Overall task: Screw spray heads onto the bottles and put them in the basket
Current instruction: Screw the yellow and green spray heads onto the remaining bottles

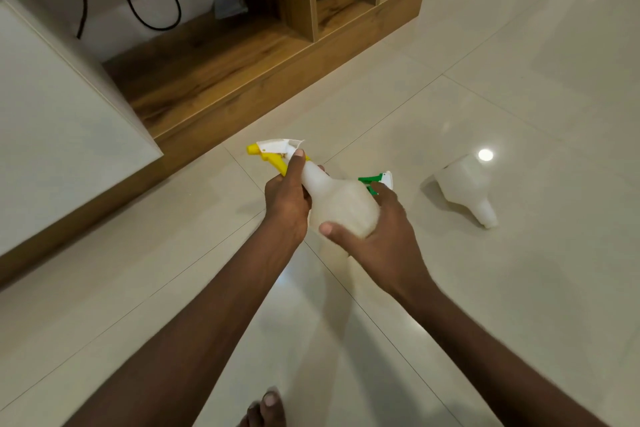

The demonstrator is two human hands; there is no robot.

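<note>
A person stands on a pale tiled floor, seen from above, with both bare forearms reaching forward. The two hands are close together, both clamped on one translucent white bottle held in the air at mid-scene, its neck pointing up and to the left.

The left hand wraps its fingers around the bottle's neck, just below a yellow and white spray head that sits on top of it. The right hand grips the bottle's wide body from the right, thumb pressed across the near side.

Judging by this hold, the person is twisting the yellow spray head tight. Whether it is fully screwed on cannot be told.

Just behind the right hand's fingers, a green and white spray head peeks out. Whether it lies on the floor or is tucked into that hand is unclear. Further right, well apart from the hands, a second white bottle lies on its side on the floor with its neck bare and pointing toward the near right.

No basket is in view. So the task looks early: one bottle is being capped, the second has yet to get its head, and nothing is seen packed away.

At the far left stand a low wooden shelf unit and a white cabinet, with black cables hanging behind. A bare foot shows at the near edge.
</note>
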